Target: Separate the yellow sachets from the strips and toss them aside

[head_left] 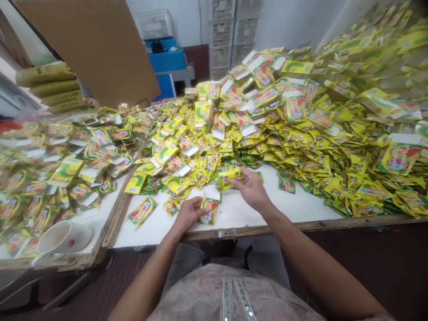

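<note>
Near the front edge of the white table, my left hand (190,215) is closed on a small printed carton (210,211) in yellow, green and red. The carton stands tilted, with its white flap raised at the top. Just above and to the right, my right hand (251,187) pinches a yellow sachet (229,179), which is blurred and lies sideways over the flap. Left of my left hand, a flat carton (142,211) and a small sachet (170,207) lie on the tabletop.
A big heap of yellow sachets (321,156) fills the right side, with cartons (234,98) on top. More cartons (80,178) cover the left table, beside a white cup (63,238). Behind stand a cardboard sheet (96,49), stacked sacks (50,87) and a blue box (166,60).
</note>
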Action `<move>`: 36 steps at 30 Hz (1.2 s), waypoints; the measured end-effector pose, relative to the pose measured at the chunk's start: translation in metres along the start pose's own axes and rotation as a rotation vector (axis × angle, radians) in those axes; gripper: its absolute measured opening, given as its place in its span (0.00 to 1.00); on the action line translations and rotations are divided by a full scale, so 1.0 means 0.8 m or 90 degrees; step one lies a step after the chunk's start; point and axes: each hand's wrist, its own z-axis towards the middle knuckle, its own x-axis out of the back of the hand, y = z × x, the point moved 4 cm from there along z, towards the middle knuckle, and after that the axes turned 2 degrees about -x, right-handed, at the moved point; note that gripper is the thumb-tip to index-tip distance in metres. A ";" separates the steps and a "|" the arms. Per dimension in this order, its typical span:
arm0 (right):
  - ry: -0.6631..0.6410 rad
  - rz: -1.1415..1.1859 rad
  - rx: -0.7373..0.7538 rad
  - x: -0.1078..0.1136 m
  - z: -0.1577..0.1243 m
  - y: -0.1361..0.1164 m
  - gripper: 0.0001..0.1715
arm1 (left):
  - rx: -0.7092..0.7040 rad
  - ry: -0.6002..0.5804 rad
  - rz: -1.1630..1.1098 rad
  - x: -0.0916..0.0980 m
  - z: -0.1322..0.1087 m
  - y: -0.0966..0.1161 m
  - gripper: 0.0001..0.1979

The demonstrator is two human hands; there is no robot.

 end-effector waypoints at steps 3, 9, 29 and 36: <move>-0.131 -0.125 0.008 -0.011 0.002 -0.004 0.22 | 0.002 -0.002 -0.020 -0.001 -0.002 0.000 0.22; -0.289 -0.312 0.066 -0.026 0.011 -0.012 0.15 | 0.004 -0.032 -0.074 -0.012 -0.010 0.002 0.23; -0.215 -0.473 0.263 -0.079 -0.046 -0.016 0.08 | -0.019 -0.046 -0.094 0.003 -0.020 -0.007 0.21; -0.182 -0.457 0.276 -0.089 -0.060 -0.007 0.05 | -0.030 -0.059 -0.102 -0.002 -0.028 0.003 0.17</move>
